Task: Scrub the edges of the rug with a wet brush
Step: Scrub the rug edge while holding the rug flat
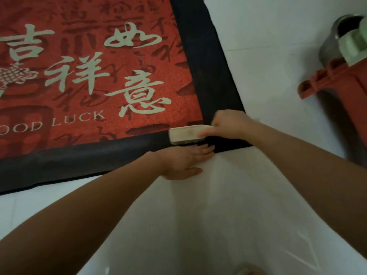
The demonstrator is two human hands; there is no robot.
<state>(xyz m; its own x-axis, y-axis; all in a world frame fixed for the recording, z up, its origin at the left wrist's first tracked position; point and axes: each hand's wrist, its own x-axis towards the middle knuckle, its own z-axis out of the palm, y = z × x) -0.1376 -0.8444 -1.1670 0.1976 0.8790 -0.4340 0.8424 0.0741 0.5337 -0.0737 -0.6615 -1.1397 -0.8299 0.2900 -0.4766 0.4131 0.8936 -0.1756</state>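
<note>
right hand (228, 124) grips brush (188, 134) on rug (99, 155) corner | left hand (184, 161) flat, fingers straight, at border

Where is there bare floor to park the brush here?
Bare floor lies between the rug's dark right border and the red stool; more lies between the forearms. It is crowded at the near corner, with the brush, right hand and left hand.

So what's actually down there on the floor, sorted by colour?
Red: 2 (rug, stool)
Pale: 2 (brush, tape roll)
Metal grey: 1 (pot)
Total: 5
</note>
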